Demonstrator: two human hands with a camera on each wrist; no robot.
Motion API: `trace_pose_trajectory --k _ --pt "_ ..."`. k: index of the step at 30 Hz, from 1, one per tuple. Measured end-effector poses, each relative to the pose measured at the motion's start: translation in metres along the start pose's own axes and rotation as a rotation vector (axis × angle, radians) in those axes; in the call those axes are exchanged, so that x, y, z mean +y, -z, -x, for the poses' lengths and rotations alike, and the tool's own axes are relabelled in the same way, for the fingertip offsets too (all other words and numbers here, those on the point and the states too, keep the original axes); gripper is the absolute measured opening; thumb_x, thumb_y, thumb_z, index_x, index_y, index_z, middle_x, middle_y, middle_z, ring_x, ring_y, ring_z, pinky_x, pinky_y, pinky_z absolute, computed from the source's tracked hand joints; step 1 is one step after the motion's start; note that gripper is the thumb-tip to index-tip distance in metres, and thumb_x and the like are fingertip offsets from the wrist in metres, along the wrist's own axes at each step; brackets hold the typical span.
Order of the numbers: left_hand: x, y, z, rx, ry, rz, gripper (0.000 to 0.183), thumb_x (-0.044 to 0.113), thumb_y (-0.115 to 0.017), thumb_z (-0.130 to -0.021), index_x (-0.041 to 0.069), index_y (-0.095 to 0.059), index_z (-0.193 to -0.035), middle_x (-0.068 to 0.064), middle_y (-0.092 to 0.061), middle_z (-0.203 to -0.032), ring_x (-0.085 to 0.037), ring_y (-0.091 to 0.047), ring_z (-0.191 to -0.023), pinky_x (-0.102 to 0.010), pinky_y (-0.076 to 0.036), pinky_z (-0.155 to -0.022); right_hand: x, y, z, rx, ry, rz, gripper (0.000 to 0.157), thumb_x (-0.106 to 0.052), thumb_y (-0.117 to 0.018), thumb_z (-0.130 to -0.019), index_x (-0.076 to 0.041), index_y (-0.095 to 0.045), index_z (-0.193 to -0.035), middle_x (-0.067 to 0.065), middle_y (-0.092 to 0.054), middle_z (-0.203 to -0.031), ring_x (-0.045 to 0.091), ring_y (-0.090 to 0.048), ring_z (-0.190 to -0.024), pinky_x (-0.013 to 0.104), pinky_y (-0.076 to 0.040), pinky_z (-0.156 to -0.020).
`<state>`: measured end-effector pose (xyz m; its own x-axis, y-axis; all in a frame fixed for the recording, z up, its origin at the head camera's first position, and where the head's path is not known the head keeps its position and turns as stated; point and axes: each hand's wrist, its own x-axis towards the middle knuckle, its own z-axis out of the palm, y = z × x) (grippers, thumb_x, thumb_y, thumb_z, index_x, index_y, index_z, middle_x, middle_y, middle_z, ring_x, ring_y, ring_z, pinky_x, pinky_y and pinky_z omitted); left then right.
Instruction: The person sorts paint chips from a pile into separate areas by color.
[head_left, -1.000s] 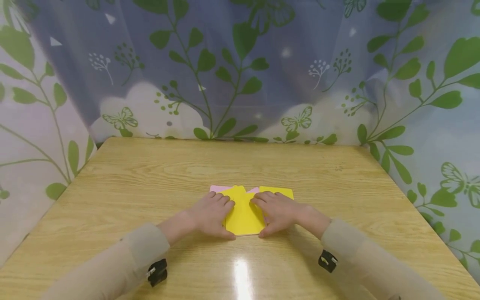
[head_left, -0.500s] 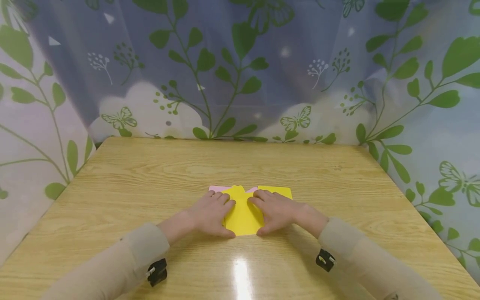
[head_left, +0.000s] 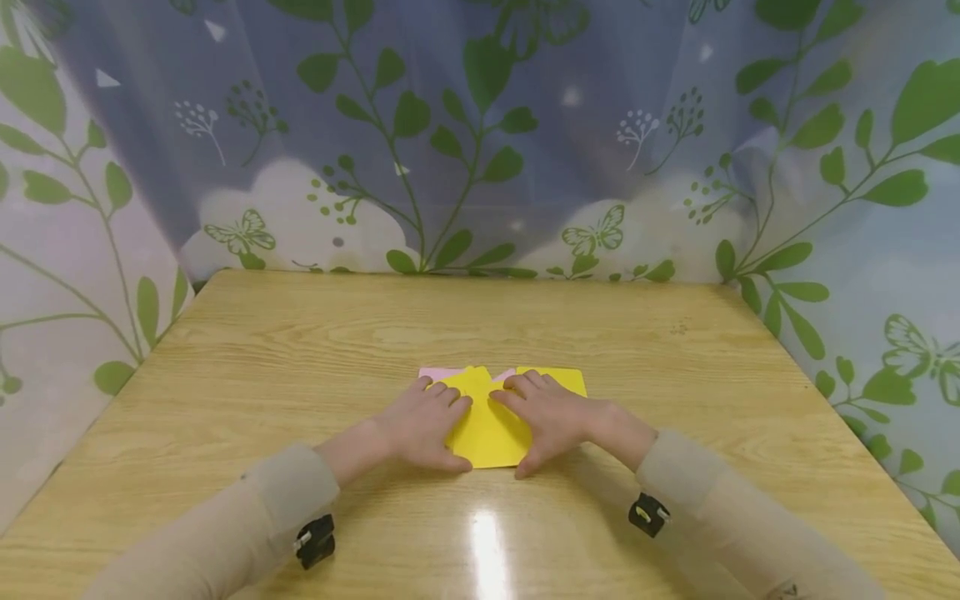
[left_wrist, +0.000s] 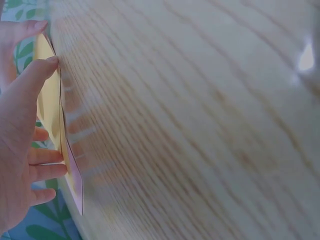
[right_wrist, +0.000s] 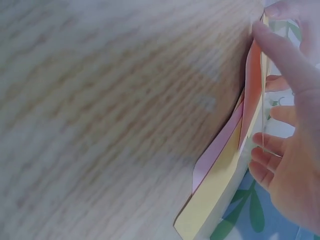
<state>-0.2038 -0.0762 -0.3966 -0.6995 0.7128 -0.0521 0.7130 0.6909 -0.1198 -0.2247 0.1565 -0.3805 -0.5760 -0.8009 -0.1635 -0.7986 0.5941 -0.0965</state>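
Note:
Yellow paper (head_left: 489, 433) lies in layers on the table between the two hands. A pink piece (head_left: 438, 373) shows at its back left, and a yellow piece (head_left: 562, 381) reaches out at the back right. My left hand (head_left: 423, 427) rests on the paper's left side, thumb at the front edge and fingers spread toward the back. The right hand (head_left: 557, 422) mirrors it on the right side. In the right wrist view, a layer stands slightly raised over the pink layer (right_wrist: 212, 157), with the thumb at its near corner. The palms hide parts of the paper's sides.
The wooden table (head_left: 337, 325) surrounds the paper on all sides. A leaf-patterned curtain (head_left: 480, 167) hangs behind the table and along both sides. Black straps (head_left: 315, 542) sit on both sleeves, and a bright reflection lies near the front.
The right hand's index fingertip has moved slightly left over the yellow paper. The left hand stays nearly still. The head view has shifted a little.

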Motion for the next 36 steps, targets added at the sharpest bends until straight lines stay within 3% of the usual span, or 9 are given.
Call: trace_pose_trajectory --k 8,13,18,22,27,36 --pt "-0.001 -0.001 0.000 -0.005 0.015 0.014 0.086 0.072 -0.048 -0.075 0.005 -0.046 -0.130 -0.008 -0.052 -0.120 -0.024 -0.047 -0.110 -0.043 -0.033 -0.095 -0.002 -0.001 0.002 -0.005 -0.004 0.059 0.093 -0.058 -0.069 -0.069 -0.007 -0.034 -0.139 0.012 -0.035 -0.135 0.027 -0.035 -0.120 0.042 -0.035 -0.096" --pt "-0.001 0.001 -0.001 0.029 0.037 0.007 0.103 0.079 -0.045 -0.071 0.003 -0.035 -0.140 -0.013 -0.042 -0.136 -0.028 -0.037 -0.125 -0.045 -0.027 -0.102 -0.004 0.002 0.001 0.059 -0.007 0.113 0.094 -0.063 -0.065 -0.069 -0.007 -0.036 -0.138 0.014 -0.036 -0.136 0.030 -0.036 -0.122 0.046 -0.037 -0.095" --pt "-0.003 0.004 -0.001 0.058 0.065 0.043 0.113 0.082 -0.045 -0.068 -0.001 -0.027 -0.143 -0.016 -0.036 -0.142 -0.031 -0.033 -0.128 -0.045 -0.025 -0.105 -0.007 0.008 -0.003 0.120 -0.007 0.088 0.094 -0.062 -0.066 -0.069 -0.005 -0.036 -0.138 0.014 -0.037 -0.137 0.031 -0.035 -0.126 0.049 -0.034 -0.098" --pt "-0.010 0.001 0.003 0.095 0.075 0.054 0.114 0.080 -0.051 -0.066 -0.003 -0.030 -0.140 -0.016 -0.040 -0.137 -0.030 -0.036 -0.125 -0.045 -0.027 -0.103 -0.013 0.010 -0.010 0.139 -0.026 0.057 0.096 -0.065 -0.063 -0.070 -0.004 -0.035 -0.139 0.013 -0.036 -0.140 0.028 -0.032 -0.129 0.047 -0.031 -0.102" --pt "-0.025 -0.003 0.015 0.164 0.071 0.063 0.112 0.075 -0.058 -0.064 -0.006 -0.035 -0.136 -0.018 -0.043 -0.133 -0.032 -0.038 -0.122 -0.047 -0.029 -0.101 -0.023 0.009 -0.026 0.185 -0.097 0.065 0.111 -0.081 -0.054 -0.063 -0.004 -0.033 -0.140 0.010 -0.035 -0.141 0.024 -0.030 -0.130 0.045 -0.029 -0.102" --pt "-0.058 0.003 0.054 0.267 0.041 0.024 0.108 0.067 -0.069 -0.061 -0.010 -0.041 -0.130 -0.022 -0.045 -0.127 -0.036 -0.040 -0.117 -0.052 -0.032 -0.096 -0.047 0.017 -0.067 0.159 -0.072 0.180 0.101 -0.065 -0.065 -0.068 -0.002 -0.032 -0.139 0.012 -0.035 -0.137 0.027 -0.033 -0.127 0.045 -0.034 -0.099"
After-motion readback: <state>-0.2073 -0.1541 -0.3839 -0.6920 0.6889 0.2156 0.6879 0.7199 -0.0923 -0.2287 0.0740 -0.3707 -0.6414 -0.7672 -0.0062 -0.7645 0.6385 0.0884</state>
